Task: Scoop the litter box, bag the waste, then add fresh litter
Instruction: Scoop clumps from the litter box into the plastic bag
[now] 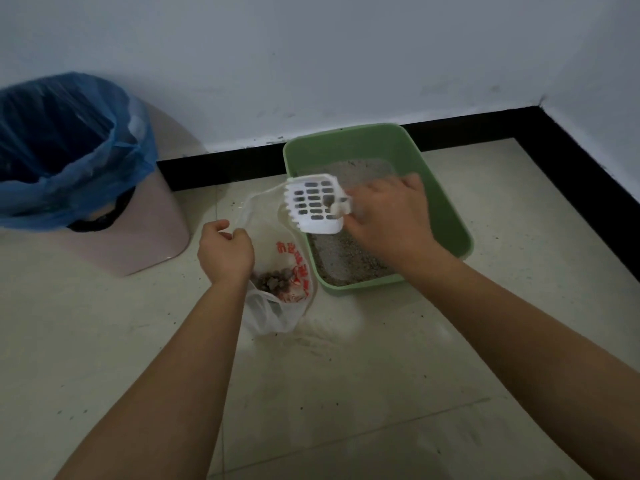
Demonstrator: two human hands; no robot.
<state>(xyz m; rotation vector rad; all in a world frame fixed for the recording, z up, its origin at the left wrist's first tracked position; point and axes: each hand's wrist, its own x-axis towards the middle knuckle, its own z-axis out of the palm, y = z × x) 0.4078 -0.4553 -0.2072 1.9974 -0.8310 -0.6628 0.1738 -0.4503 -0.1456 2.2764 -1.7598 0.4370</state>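
A pale tiled floor (346, 393) fills the lower picture and meets a light wall (311, 64) along a black baseboard (221, 171).

At 10 o'clock from the centre stands a pink trash bin (152, 230). Its blue liner (86, 174) is folded over the rim.

At 2 o'clock, close to the centre, a green litter box (446, 202) sits on the floor against the baseboard. It holds a shallow layer of grey litter (346, 261).

Two bare forearms reach in from 7 and 4 o'clock.

Just beside the box, at its 8 o'clock side, a thin white plastic bag (277, 251) with red print rests on the floor, its mouth open.

The right grip (388, 220) is over the box, fingers curled round the handle end of a white slotted scoop (313, 206); the handle itself is hidden under the hand. The scoop's toothed edge points toward 9 o'clock and hangs above the box's rim and the bag's mouth.

The left grip (225, 251) pinches the bag's upper edge and holds it up at the bag's 9 o'clock side.

Dark grey clumps (273, 280) lie in the bottom of the bag. One small pale clump (334, 206) sits on the scoop near the handle.
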